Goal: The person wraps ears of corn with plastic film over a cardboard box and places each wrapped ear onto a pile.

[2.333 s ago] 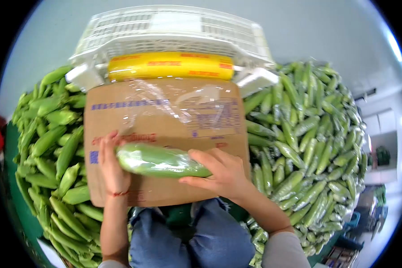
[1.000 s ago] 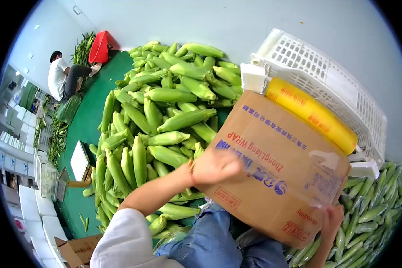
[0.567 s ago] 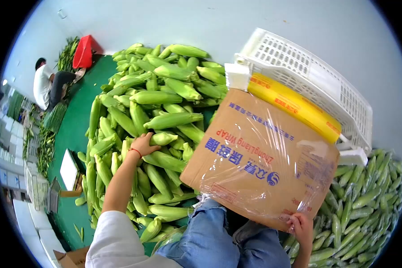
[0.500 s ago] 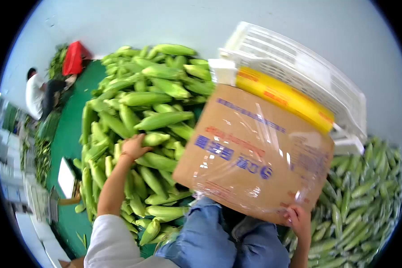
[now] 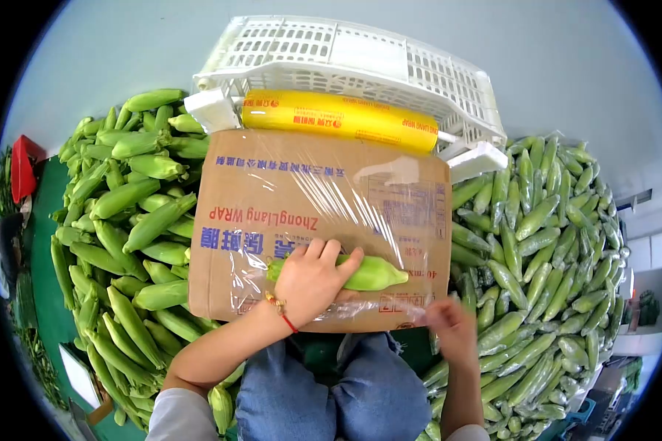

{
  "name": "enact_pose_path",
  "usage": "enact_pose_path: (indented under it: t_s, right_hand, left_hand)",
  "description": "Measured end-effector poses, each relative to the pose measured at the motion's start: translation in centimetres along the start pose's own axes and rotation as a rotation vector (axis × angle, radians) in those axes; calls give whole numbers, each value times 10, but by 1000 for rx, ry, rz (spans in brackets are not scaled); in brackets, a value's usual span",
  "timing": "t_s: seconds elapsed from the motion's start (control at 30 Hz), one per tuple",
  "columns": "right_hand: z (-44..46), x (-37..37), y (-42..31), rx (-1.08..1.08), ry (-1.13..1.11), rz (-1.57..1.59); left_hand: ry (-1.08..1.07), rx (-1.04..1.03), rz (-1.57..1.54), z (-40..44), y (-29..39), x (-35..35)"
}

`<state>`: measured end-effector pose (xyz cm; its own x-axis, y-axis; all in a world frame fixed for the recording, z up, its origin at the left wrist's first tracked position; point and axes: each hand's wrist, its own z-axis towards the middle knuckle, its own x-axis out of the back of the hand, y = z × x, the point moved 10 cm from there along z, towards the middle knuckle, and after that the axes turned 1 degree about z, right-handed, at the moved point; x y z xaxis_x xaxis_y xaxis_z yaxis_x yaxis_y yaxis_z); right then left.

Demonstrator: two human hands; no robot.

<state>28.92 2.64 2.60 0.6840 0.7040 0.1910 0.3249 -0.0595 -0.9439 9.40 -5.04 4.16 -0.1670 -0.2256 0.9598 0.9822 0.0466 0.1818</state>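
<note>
A green ear of corn (image 5: pixel 379 275) in its husk lies across the film-covered cardboard box (image 5: pixel 232 176), and my left hand (image 5: pixel 312 278) is closed over it from above. At the box's near right corner, my right hand (image 5: pixel 449 327) pinches the edge of the clear plastic wrap (image 5: pixel 331 202); this hand is slightly blurred. The wrap runs over the box top from a yellow roll (image 5: pixel 338 119) along the far side. The box sits in front of my knees.
A white plastic crate (image 5: pixel 360 51) stands behind the roll, against the wall. Unwrapped corn (image 5: pixel 121 257) is heaped on the left. Film-wrapped ears (image 5: pixel 544 287) form a pile on the right. A red object (image 5: pixel 26 165) stands at the far left.
My left hand has moved from the corn heap to the box, bringing an ear of corn onto the film. My right hand remains by the box's near right corner. The view has turned right.
</note>
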Motion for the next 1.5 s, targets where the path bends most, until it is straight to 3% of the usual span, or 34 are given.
enact_pose_path:
  t_s: [0.03, 0.07, 0.17, 0.27, 0.33, 0.37, 0.43, 0.5, 0.53, 0.57, 0.6, 0.67, 0.73, 0.8, 0.83, 0.87, 0.9, 0.97, 1.0, 1.13, 1.2, 1.23, 1.3, 1.33, 1.37, 1.4, 1.47, 1.5]
  right_hand:
    - [11, -1, -10, 148, 14, 230]
    - [23, -13, -10, 250, 42, 75]
    - [68, -86, -44, 634, 74, -782]
    - [90, -102, -45, 692, 140, -939]
    - [99, -102, -47, 752, 168, -962]
    - [102, -103, -47, 746, 152, -968]
    - [103, -106, -53, 804, 158, -941]
    - [106, -107, -59, 818, 165, -900]
    - [108, -107, -62, 827, 178, -878]
    - [112, -108, -59, 784, 162, -896]
    - [115, -107, -55, 737, 143, -917]
    - [122, -108, -42, 592, 43, -987]
    - [113, -114, -30, 384, -126, -1056]
    - [105, -124, -25, 224, -311, -1057]
    - [100, -125, -31, 187, -343, -1063]
    - [97, -125, -29, 152, -379, -1074]
    - [88, -125, -64, 654, -102, -1045]
    - [89, -141, -85, 986, -68, -1168]
    - [93, -148, -98, 1165, -29, -1225]
    - [138, -155, -69, 959, -252, -1124]
    - [120, -158, -61, 863, -393, -1083]
    - [96, -155, -67, 950, -441, -1060]
    - [56, -137, -68, 811, -600, -938]
    - [41, -132, -44, 518, -851, -1022]
    - [16, -125, -12, 389, -1086, -1035]
    - [1, -115, 1, 190, -1147, -807]
    - [14, -77, 1, 255, -751, -522]
    - [26, -66, 6, -8, -669, -263]
  left_hand:
    - [-37, 28, -71, -1, -5, -6]
    - [47, -6, -107, -5, -2, -1]
    - [320, -128, -261, -34, -9, 6]
    - [341, 30, -122, -83, -20, 30]
    - [168, 78, -116, -120, -47, 6]
    - [133, 109, -277, -129, -67, 1]
    - [383, 237, -192, -85, -88, 73]
    - [390, 328, -179, -27, -112, 83]
    - [101, 300, -151, 0, -118, 37]
    - [-190, 268, -121, 13, -121, -22]
    - [-218, 283, -6, 17, -113, -43]
    - [-165, 173, -44, 4, -74, -13]
    - [-334, 307, -110, -37, -38, -6]
    - [-142, 184, 25, -57, -12, 6]
    - [-213, 203, -29, -54, -21, -8]
    - [-134, 191, 25, -41, -33, -6]
    - [-55, 178, 77, -23, -49, -6]
    - [138, 187, 86, 28, -93, -2]
    - [12, 129, 35, 55, -113, -20]
    - [-406, 78, 8, 97, -130, -64]
    - [-456, 82, 74, 92, -124, -68]
    - [-469, 92, 102, 92, -124, -68]
    - [-429, 105, 18, 90, -125, -65]
    - [-408, 102, -12, 91, -127, -60]
    - [-278, 109, -151, 90, -127, -45]
    - [-146, 114, -287, 86, -125, -27]
    - [196, 51, -424, 58, -101, 21]
    - [404, -20, -421, 30, -73, 50]
